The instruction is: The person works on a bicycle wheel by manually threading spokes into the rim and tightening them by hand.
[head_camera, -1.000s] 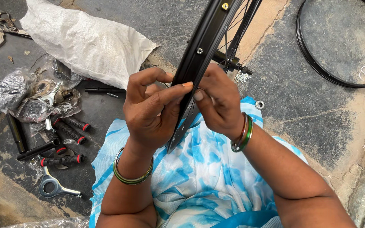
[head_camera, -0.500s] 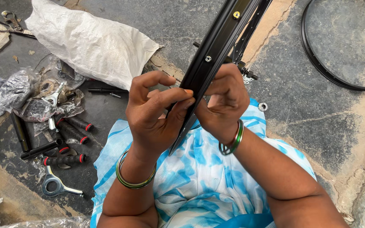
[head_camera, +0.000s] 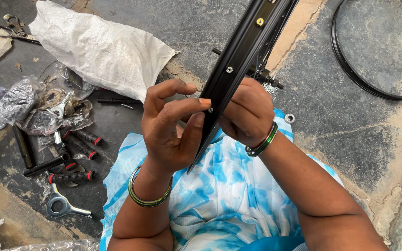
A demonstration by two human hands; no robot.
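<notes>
Head view: black wheel rim (head_camera: 238,69) runs diagonally from top centre down to frame centre, lower end over the lap in blue-white cloth (head_camera: 219,204).

Left hand (head_camera: 170,128) at centre-left: fingers curled narrow, thumb and forefinger tips pinched against the rim's inner face at a small spoke hole; can't tell if anything sits between the tips.

Right hand (head_camera: 245,114) just right of centre: closed around the rim from behind, holding it. Green bangles on both wrists.

Hub (head_camera: 264,74) and spokes show behind the rim, just above the right hand.

Floor, upper left: white woven sack (head_camera: 98,46), scissors (head_camera: 10,30) at the far corner.

Left edge: plastic bags of small parts (head_camera: 33,107), black grips with red ends (head_camera: 77,144), metal spanner (head_camera: 61,204) at lower left.

Upper right: black tyre hoop (head_camera: 350,69) lying flat. Small washer (head_camera: 289,118) on the floor just right of the right wrist.
</notes>
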